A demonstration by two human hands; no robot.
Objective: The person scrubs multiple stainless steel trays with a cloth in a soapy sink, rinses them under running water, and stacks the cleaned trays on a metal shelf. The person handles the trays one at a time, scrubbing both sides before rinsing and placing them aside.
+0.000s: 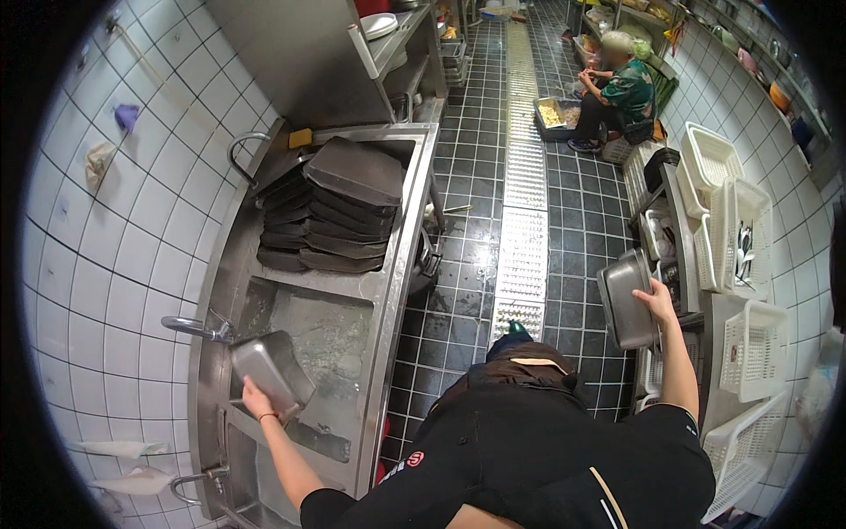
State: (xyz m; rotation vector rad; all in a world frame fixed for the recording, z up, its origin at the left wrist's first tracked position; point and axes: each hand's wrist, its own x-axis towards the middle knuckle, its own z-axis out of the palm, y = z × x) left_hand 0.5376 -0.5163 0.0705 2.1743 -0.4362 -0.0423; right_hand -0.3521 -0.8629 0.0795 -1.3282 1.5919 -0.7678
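My left hand (259, 397) grips a rectangular stainless-steel pan (271, 370) tilted over the middle sink basin (330, 330), just beside the curved faucet (198, 325). Far out on the other side, my right hand (655, 301) holds a second steel pan (626, 301) by its edge, thumb across its outer face. That pan hangs over the tiled floor close to the shelving. Shallow water appears to cover the bottom of the basin under the left pan. In the basin beyond it, dark rectangular trays (353, 172) are piled in two stacks.
A person (624, 92) sits low on the right by a tray of food (552, 114). White plastic baskets (753, 350) line the right shelf; one holds utensils (745, 254). A grated drain channel (525, 165) runs along the dark-tiled floor. A yellow sponge (300, 139) lies at the sink's back corner.
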